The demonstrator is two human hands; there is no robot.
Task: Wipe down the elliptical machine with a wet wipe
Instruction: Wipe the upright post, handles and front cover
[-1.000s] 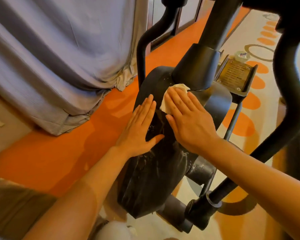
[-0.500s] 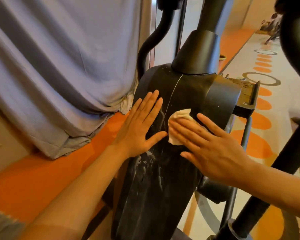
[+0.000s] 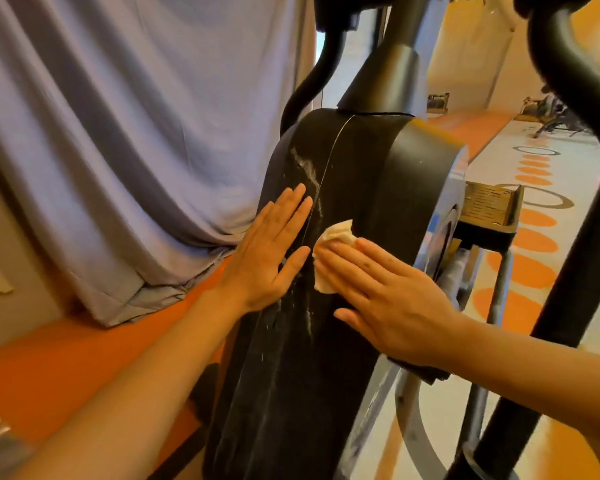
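The elliptical machine's black flywheel housing (image 3: 361,174) fills the middle of the view, with white wet streaks down its left side. My right hand (image 3: 388,299) lies flat on the housing with straight fingers and presses a crumpled white wet wipe (image 3: 333,237) against it; most of the wipe is hidden under the fingers. My left hand (image 3: 271,258) rests flat on the housing's left face, fingers straight and pointing up, just left of the wipe and holding nothing.
A grey curtain (image 3: 118,133) hangs at the left down to the orange floor (image 3: 49,362). A black handlebar arm (image 3: 589,202) crosses the right side. A foot pedal (image 3: 489,206) sits right of the housing. Other gym equipment (image 3: 555,112) stands far back.
My right hand has slid the wipe down the housing from near the top column to its middle. The camera has dropped lower and closer. My left hand has stayed flat on the left face.
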